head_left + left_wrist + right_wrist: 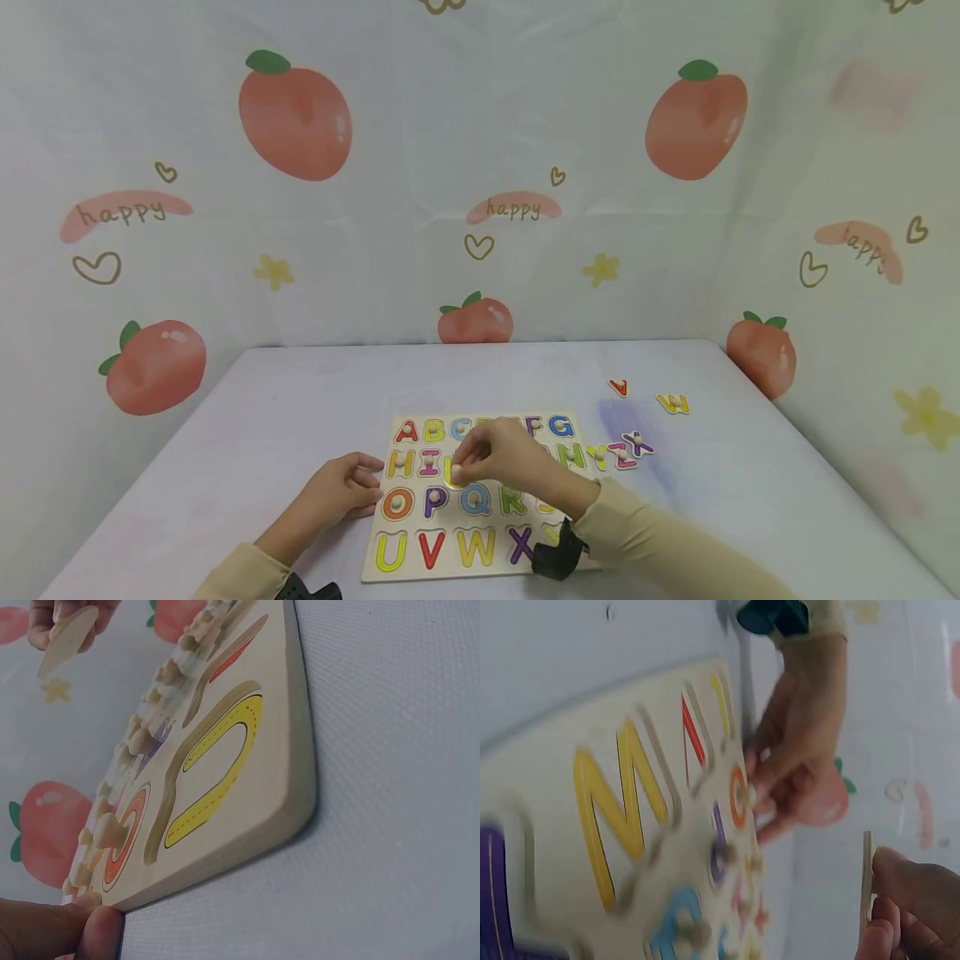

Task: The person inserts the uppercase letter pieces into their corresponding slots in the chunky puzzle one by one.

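A wooden alphabet puzzle board (420,573) lies on the table with many knobbed letters in it. My right hand (506,454) pinches a yellow letter piece (450,477) by its knob above the second row; it looks like a U, partly hidden by the fingers. From the left wrist view, the piece's bare wooden back (69,641) shows, raised above the board. Recesses in the bottom row show a yellow U (391,552), red V (431,549), yellow W (476,547) and purple X (520,543). Beside the board's left edge, my left hand (337,492) touches it with relaxed fingers.
Right of the board lie a yellow Y (597,457), a pink Z (622,456) and a purple X piece (638,443), close together. Farther back are a red V (618,387) and a yellow W piece (673,404). A fruit-printed curtain (405,275) stands behind the table (315,392).
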Motion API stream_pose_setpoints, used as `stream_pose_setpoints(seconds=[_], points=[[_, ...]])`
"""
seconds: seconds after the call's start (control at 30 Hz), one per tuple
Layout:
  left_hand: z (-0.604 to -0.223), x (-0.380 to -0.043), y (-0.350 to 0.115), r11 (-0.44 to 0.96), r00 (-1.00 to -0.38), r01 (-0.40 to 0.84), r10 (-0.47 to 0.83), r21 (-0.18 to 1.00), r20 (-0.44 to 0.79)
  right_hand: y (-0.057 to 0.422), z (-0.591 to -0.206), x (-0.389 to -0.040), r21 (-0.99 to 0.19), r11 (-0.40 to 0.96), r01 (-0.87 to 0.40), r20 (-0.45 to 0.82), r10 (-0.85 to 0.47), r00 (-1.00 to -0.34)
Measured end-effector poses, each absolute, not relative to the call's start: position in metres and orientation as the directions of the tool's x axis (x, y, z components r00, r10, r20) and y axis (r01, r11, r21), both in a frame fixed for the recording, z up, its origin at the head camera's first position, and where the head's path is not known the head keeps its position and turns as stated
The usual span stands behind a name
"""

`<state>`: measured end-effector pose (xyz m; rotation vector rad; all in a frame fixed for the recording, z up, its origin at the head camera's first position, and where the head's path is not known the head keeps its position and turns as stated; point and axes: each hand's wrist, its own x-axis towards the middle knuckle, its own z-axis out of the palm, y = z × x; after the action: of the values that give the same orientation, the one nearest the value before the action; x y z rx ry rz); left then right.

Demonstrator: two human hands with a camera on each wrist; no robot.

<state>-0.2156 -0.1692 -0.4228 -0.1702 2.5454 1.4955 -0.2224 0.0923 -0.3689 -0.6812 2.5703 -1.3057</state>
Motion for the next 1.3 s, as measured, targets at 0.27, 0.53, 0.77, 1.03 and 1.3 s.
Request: stream_pose_setpoints(seconds=[0.27,0.53,0.77,1.03,1.3], points=[[-0.422,-0.215,-0.168,0.481,-0.979,-0.183,-0.007,0.858,-0.205,0.056,-0.384,-0.202,-0.837,0.481,-0.262,-0.036,-0.525,-0.85],[-0.423,-0.215,-0.171,0.472,-0.98,-0.167,0.016,0.866,-0.197,0.034,-0.397,-0.194,-0.839,0.463,-0.285,-0.057,-0.595,-0.802],[-0.422,-0.215,-0.172,0.466,-0.98,-0.158,0.033,0.871,-0.196,0.021,-0.406,-0.193,-0.841,0.452,-0.298,-0.048,-0.612,-0.79],[-0.42,-0.214,-0.17,0.466,-0.978,-0.17,0.028,0.869,-0.206,0.015,-0.408,-0.189,-0.84,0.462,-0.284,-0.061,-0.6,-0.798],[-0.417,-0.212,-0.17,0.467,-0.98,-0.158,0.036,0.87,-0.197,0.011,-0.409,-0.191,-0.824,0.481,-0.3,-0.06,-0.601,-0.797]])
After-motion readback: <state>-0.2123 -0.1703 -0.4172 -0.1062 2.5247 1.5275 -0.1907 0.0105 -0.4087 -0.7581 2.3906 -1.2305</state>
